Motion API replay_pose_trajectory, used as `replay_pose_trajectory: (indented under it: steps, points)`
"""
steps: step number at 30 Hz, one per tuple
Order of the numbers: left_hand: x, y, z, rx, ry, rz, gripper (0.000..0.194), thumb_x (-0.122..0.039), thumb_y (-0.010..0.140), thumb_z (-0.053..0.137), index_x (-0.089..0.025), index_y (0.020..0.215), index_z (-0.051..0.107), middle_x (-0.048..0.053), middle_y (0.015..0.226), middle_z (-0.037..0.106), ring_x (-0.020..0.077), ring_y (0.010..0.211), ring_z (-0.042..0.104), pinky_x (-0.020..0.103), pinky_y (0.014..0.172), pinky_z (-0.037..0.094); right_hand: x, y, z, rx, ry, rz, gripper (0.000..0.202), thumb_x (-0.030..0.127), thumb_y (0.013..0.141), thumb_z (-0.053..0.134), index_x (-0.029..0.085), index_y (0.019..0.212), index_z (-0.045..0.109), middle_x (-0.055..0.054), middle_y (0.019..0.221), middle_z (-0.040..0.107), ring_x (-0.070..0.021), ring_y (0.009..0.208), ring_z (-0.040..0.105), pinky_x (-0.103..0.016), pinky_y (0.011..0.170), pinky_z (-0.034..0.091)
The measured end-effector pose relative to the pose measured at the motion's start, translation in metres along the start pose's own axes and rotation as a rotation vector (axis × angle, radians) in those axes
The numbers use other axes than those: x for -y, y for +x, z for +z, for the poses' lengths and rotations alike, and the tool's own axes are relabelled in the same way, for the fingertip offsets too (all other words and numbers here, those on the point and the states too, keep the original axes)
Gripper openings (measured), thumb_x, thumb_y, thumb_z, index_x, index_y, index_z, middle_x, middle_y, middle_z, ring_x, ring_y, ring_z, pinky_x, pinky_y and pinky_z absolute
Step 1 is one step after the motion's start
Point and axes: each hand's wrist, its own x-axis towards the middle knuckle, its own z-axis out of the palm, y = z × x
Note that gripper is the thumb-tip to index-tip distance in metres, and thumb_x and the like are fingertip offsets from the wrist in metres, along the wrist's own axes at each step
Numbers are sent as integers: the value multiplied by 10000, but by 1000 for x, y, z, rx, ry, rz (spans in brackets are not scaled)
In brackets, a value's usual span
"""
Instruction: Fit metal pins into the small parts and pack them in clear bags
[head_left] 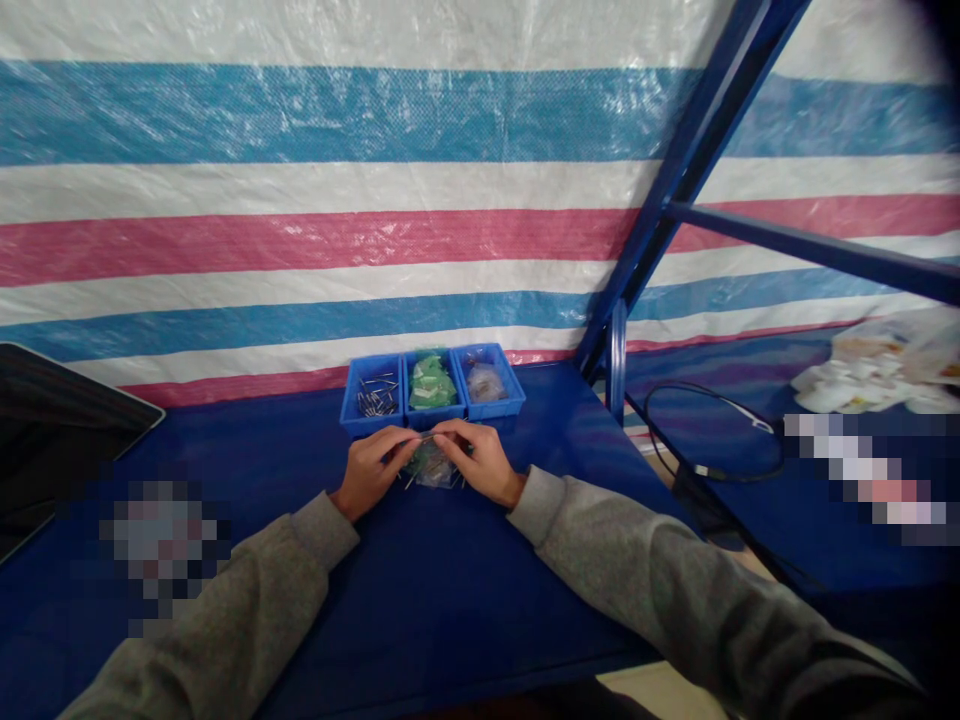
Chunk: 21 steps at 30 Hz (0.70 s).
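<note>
My left hand (pixel 375 466) and my right hand (pixel 478 462) meet fingertip to fingertip, pinching a small thin dark piece (pixel 427 437) between them. Just beneath the fingers, a clear plastic bag (pixel 435 470) lies on the blue table (pixel 450 590), with some green and thin metal pieces around it. Behind the hands stand three blue bins side by side. The left bin (pixel 352 397) holds thin metal pins (pixel 377 396), the middle one (pixel 435 413) a green bag (pixel 431 382), and the right one (pixel 495 408) a clear bag (pixel 486 384).
A dark screen-like panel (pixel 60 440) stands at the left, near a blurred-out item (pixel 161 530). A blue metal frame (pixel 660 220) rises at the right. Beyond it are a black cable (pixel 712 478) and white bagged items (pixel 862 375). A striped sheet (pixel 337 240) hangs behind.
</note>
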Motion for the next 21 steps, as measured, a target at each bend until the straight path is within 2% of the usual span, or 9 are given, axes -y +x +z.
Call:
replay_pose_trajectory:
  steps: [4, 12, 21]
  points:
    - [1, -1, 1, -6, 24, -13, 153, -269, 860, 525, -172, 879, 643, 28, 798, 679, 117, 688, 617, 222, 665, 476, 0, -1, 1, -12, 7, 7, 219, 336, 876, 490, 184, 926, 639, 7, 629, 585, -110, 532, 517, -221, 553, 425]
    - [-1, -1, 0, 14, 1, 2, 139, -252, 850, 540, -162, 884, 639, 26, 770, 657, 105, 635, 584, 215, 632, 459, 2, 0, -1, -12, 2, -9, 220, 309, 882, 473, 176, 902, 647, -4, 660, 598, -112, 558, 523, -224, 567, 418]
    - [-2, 1, 0, 42, -39, 26, 138, -238, 846, 545, -149, 873, 648, 47, 808, 668, 114, 680, 603, 214, 654, 477, 0, -1, 1, -14, -29, -4, 177, 245, 854, 495, 167, 858, 654, 2, 627, 585, -106, 537, 510, -215, 554, 410]
